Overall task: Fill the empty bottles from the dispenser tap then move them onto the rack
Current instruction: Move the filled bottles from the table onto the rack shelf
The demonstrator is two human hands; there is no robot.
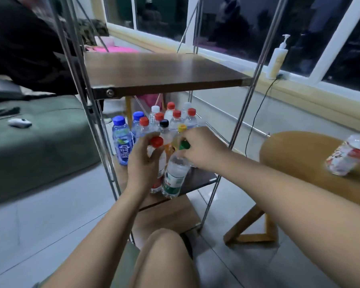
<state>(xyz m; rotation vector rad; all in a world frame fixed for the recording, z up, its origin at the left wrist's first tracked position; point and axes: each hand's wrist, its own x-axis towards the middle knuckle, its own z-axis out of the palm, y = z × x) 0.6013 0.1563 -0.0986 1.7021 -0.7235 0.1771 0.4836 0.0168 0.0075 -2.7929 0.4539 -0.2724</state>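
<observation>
Curling round the red-capped bottle's neck, the left grip holds it at the rack shelf's near edge; just right, the right grip pinches the green-capped bottle below its cap.

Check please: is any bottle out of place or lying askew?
Yes. The clear plastic bottle with a red-and-white label lies on its side on the round wooden table, while the other bottles are on the metal rack's lower shelf.

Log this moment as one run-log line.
stage: bottles at rack | left hand: grips red-capped bottle | right hand: grips green-capped bottle, tilted | both at front of middle shelf | other bottles: upright behind
</observation>
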